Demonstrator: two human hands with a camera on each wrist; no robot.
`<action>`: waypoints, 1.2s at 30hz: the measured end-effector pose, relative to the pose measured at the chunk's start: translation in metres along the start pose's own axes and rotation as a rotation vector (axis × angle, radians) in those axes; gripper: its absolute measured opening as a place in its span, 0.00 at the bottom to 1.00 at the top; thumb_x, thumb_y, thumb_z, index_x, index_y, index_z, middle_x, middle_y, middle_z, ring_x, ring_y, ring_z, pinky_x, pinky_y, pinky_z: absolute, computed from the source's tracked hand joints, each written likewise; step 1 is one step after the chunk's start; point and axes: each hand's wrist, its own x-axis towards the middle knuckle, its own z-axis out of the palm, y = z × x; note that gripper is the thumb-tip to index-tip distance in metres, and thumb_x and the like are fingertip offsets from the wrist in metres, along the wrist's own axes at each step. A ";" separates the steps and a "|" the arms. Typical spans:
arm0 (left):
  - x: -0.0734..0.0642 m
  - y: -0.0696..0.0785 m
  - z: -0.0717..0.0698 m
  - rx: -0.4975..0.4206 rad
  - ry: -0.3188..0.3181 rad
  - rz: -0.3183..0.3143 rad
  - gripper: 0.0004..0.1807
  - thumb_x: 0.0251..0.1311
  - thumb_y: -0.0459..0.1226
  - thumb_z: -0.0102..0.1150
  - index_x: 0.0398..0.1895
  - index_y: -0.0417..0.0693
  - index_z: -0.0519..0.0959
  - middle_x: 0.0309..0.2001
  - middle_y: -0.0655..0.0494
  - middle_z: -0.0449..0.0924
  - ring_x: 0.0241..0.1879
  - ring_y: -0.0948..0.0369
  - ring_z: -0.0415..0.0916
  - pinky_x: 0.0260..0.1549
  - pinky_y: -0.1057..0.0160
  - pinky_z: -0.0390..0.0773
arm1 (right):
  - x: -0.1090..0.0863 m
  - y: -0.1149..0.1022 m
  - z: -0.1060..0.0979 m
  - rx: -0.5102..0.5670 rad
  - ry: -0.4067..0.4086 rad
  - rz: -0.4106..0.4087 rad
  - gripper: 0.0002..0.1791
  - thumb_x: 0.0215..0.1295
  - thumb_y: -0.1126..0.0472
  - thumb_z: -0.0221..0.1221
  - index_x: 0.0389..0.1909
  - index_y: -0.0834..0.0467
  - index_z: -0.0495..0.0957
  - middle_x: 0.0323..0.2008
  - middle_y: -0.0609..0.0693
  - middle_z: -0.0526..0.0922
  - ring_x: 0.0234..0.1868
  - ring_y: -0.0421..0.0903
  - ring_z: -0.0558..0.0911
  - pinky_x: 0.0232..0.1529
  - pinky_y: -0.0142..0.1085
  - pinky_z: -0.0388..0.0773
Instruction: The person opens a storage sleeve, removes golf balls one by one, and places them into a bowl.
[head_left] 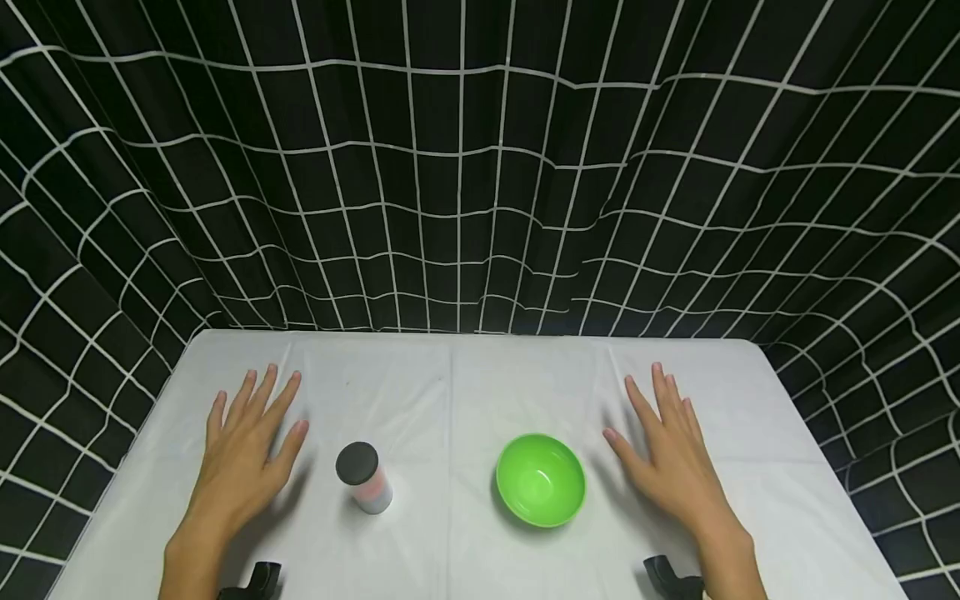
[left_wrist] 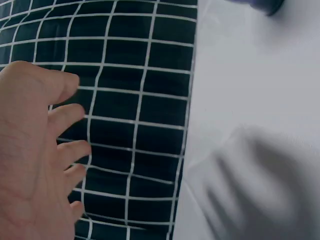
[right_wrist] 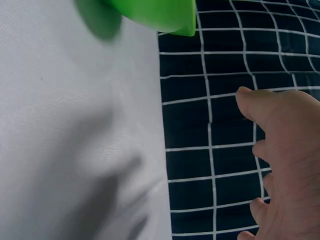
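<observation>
A small shaker-like container [head_left: 365, 477] with a dark grey lid and a pale pinkish-white body stands upright on the table, left of the middle. Right of the middle sits a round green bowl [head_left: 541, 481], with nothing inside it. My left hand [head_left: 243, 454] hovers over the cloth to the left of the container, palm down, fingers spread and nearly straight. On the other side, my right hand [head_left: 667, 454] is held above the table to the right of the bowl, fingers likewise spread. Both hands hold nothing and cast shadows on the cloth. In the right wrist view the bowl [right_wrist: 160, 15] shows only partly.
A white cloth [head_left: 450, 400] with fold creases covers the table. Behind it and at both sides hangs a black curtain [head_left: 435, 183] with a white grid. Black wrist-camera mounts [head_left: 258, 581] show at the bottom by each wrist.
</observation>
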 end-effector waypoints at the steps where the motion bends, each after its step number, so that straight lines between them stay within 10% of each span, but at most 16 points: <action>1: 0.001 0.001 0.000 -0.016 0.006 0.008 0.32 0.79 0.50 0.52 0.83 0.59 0.64 0.84 0.42 0.58 0.86 0.43 0.47 0.84 0.38 0.35 | -0.001 0.000 -0.002 0.004 0.007 -0.004 0.42 0.75 0.44 0.62 0.84 0.53 0.59 0.87 0.62 0.43 0.89 0.60 0.41 0.88 0.50 0.30; 11: -0.001 0.018 0.000 -0.350 -0.222 -0.015 0.25 0.76 0.31 0.54 0.73 0.56 0.76 0.67 0.52 0.83 0.69 0.46 0.79 0.64 0.37 0.77 | 0.001 -0.011 -0.017 0.054 0.096 -0.036 0.43 0.67 0.54 0.70 0.81 0.50 0.65 0.87 0.56 0.48 0.82 0.70 0.58 0.80 0.68 0.54; 24: -0.003 0.021 0.022 -0.595 -0.533 0.117 0.36 0.65 0.44 0.74 0.76 0.57 0.71 0.70 0.61 0.79 0.68 0.63 0.78 0.72 0.63 0.74 | 0.009 -0.047 -0.017 0.194 0.036 -0.054 0.37 0.71 0.57 0.69 0.79 0.51 0.68 0.87 0.51 0.50 0.81 0.67 0.64 0.69 0.69 0.71; 28: -0.001 0.015 0.034 -0.755 -0.620 0.133 0.37 0.64 0.42 0.75 0.75 0.46 0.72 0.74 0.47 0.75 0.69 0.71 0.75 0.69 0.77 0.69 | 0.016 -0.064 -0.013 0.235 0.009 -0.056 0.31 0.74 0.56 0.65 0.75 0.53 0.72 0.80 0.54 0.67 0.77 0.62 0.72 0.70 0.65 0.73; 36: -0.001 0.010 0.047 -0.971 -0.716 0.101 0.33 0.64 0.35 0.74 0.69 0.33 0.72 0.64 0.31 0.77 0.56 0.72 0.82 0.60 0.75 0.79 | 0.026 -0.091 -0.005 0.293 -0.063 -0.073 0.23 0.76 0.54 0.64 0.69 0.50 0.78 0.65 0.48 0.83 0.66 0.53 0.84 0.68 0.56 0.79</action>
